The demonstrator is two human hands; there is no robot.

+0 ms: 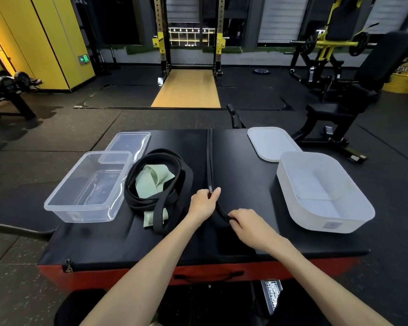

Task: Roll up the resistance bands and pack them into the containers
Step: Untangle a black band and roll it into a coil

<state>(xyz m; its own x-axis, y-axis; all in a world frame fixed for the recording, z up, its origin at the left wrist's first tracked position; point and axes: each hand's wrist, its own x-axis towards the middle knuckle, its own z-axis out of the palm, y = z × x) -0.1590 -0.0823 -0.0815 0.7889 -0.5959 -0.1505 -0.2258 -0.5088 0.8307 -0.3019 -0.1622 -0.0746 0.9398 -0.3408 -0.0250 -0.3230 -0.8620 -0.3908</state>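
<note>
A long black resistance band (pixel 209 158) lies stretched straight down the middle of the black padded box (pixel 245 180). My left hand (pixel 203 203) pinches it near its white lettering. My right hand (pixel 247 225) grips the band's near end, just right of the left hand. To the left lies a loosely coiled black band (pixel 181 177) with a pale green band (pixel 154 178) bunched inside and under it. A clear plastic container (pixel 57 203) stands at the left. A white frosted container (pixel 292 208) stands at the right.
A clear lid (pixel 130 143) leans on the clear container's far edge. A white lid (pixel 269 142) lies behind the white container. The box has a red front with a black handle (pixel 207 276). A black bench (pixel 353 100) stands at the right, a squat rack behind.
</note>
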